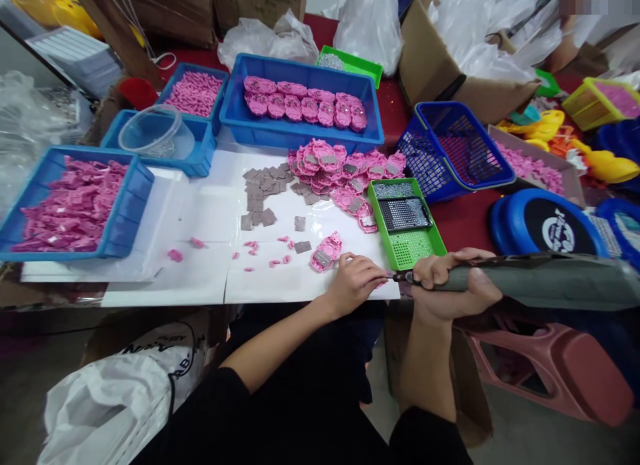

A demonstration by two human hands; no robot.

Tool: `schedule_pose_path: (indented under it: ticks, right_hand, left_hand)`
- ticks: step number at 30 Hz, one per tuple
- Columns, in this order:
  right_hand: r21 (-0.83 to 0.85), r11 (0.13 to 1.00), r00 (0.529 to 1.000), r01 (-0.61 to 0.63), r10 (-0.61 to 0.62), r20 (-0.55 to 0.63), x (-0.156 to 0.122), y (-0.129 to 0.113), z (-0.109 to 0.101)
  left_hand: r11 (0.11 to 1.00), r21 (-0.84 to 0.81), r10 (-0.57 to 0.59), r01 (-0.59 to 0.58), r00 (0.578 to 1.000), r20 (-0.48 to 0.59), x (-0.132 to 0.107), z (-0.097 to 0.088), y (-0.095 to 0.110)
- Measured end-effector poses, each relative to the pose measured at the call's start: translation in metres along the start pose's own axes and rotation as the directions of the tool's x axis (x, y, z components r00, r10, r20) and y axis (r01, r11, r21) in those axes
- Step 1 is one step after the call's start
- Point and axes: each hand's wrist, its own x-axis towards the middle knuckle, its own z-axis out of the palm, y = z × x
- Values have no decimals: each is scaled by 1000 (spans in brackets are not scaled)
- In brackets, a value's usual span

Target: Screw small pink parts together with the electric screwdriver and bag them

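Note:
My right hand (445, 285) is wrapped round a grey-green electric screwdriver (540, 282), which lies nearly level with its bit pointing left. Pinched together at the bit's tip are the fingers of my left hand (354, 282); what they hold is too small and hidden to name. A sliver of pink shows under those fingertips. Just left of that hand lies a pink plastic shell (327, 252) with a grey metal plate in it. Beyond the bit sits a green tray (413, 235) with small screws and a black perforated plate.
Pink shells (325, 161) are heaped behind my left hand, beside loose grey metal plates (265, 188). Small pink pieces (253, 247) lie scattered on the white table surface. Blue bins (143, 191) with pink parts stand left, a long blue tray (300, 135) behind, a blue basket (453, 151) right.

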Motion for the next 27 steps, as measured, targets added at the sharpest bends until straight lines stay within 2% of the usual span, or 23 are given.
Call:
schedule_pose_path:
  ticks: [5,12,16,21,27]
  right_hand:
    - [-21,999,998,-42,41,-48,-4,4,-4]
    - [-107,992,988,-59,43,-151,-14,25,-13]
    - [-120,990,984,-80,59,-169,-16,32,-16]
    - [-138,989,989,-58,38,-142,-18,35,-16]
    - [-128,985,992,-118,122,22,-18,42,-23]
  left_hand:
    - [1000,10,-4,3,998,69,0,-2,1]
    - [993,104,-74,55,979,189,3,-3,3]
    - [990,131,-71,44,975,210,3,-2,3]
    - [994,106,-37,15,978,206,3,-2,2]
    - [993,121,-34,5,971,238,5,-4,5]
